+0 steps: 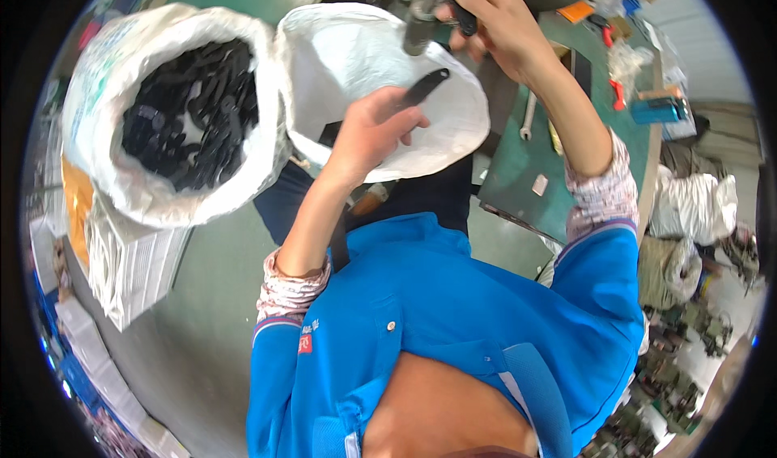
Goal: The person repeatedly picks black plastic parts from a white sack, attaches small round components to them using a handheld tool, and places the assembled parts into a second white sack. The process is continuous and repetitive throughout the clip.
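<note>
My left hand (374,130) is closed around a long, flat black piece (427,84) with a small hole near its rounded tip. It is over the open mouth of a white woven sack (465,126), and more black shows on the other side of the hand. Further up and to the right, my right hand (498,25) has its fingers wrapped on a black handle-like part (463,11). That part is beside a grey metal cylinder (419,21) of a machine at the top edge; whether it is joined to the machine cannot be seen.
At left, another white sack (89,126) is filled with many black pieces (194,110). A green worktable (510,175) to the right bears a wrench (528,116), red-handled tools (617,94) and a blue box (657,110). White sacks (692,207) stand beyond it.
</note>
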{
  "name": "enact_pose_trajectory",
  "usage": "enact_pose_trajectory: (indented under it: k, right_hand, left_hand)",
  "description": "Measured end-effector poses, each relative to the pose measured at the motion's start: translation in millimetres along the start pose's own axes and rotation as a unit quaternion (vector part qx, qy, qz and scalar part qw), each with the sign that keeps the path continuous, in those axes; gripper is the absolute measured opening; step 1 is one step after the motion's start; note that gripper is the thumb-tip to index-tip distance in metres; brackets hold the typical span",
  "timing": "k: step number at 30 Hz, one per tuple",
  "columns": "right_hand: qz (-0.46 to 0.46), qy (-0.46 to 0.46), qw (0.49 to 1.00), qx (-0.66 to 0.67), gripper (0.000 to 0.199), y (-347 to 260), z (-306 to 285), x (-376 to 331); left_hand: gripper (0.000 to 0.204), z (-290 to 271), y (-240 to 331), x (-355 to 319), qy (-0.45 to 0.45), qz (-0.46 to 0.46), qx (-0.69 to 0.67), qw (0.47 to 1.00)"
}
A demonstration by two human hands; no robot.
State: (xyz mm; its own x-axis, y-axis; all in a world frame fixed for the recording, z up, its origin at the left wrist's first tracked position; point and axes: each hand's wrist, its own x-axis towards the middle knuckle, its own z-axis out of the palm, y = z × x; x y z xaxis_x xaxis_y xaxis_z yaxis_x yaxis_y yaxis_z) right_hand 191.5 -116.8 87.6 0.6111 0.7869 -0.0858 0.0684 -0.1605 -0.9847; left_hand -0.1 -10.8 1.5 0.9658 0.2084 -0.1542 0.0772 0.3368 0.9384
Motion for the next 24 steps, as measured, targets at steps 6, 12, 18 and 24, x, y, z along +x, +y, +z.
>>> enact_pose_trajectory:
  k: [6,12,18,24]
  right_hand:
    - [-0.161,-0.123,0.932,-0.3,0.027,50.0,18.5,-70.4]
    - [0.008,-0.036,0.991,-0.132,0.024,51.9,17.0,-98.0]
    - [-0.02,0.05,0.998,-0.042,0.023,54.8,3.5,-97.9]
    - [-0.024,0.026,0.999,0.029,0.023,56.7,35.5,-102.0]
  left_hand:
    - [0.021,-4.2,-8.5,-3.9,-0.09,0.032,0.086,0.992]
    - [0.028,-40.6,-6.1,-19.6,0.014,0.059,0.154,0.986]
    - [0.047,-184.7,21.8,-19.6,0.396,0.12,0.397,0.819]
    - [0.12,-241.0,11.3,19.7,0.312,-0.171,0.594,0.722]
